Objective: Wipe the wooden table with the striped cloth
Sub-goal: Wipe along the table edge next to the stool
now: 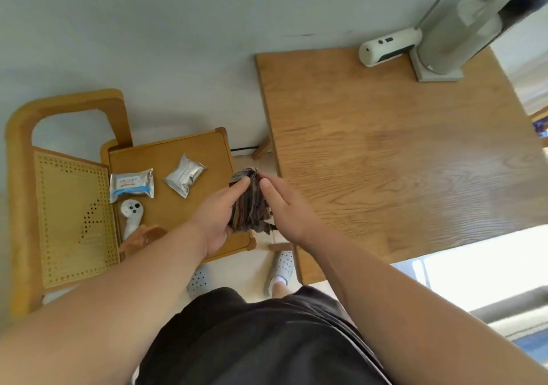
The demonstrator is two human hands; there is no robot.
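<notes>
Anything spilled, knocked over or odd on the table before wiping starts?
Nothing spilled or damaged. The cloth is bunched between the left hand and right hand, off the table. Only a white gadget and a stand sit at its far corner.

The light-brown rectangular wooden table (400,162) carries two items along its far edge. A white oblong plastic device (388,47) lies on its side. Touching it, nearer the far right corner, stands the square base of a grey upright stand (439,71).

The square wooden chair seat (178,159) to the left carries:
- a white-and-blue sealed packet (132,185), left edge
- a silver foil packet (184,175), centre
- a white plastic handheld object with dark dots (132,215), near left corner
- a blurred brown object (145,236), near edge
</notes>
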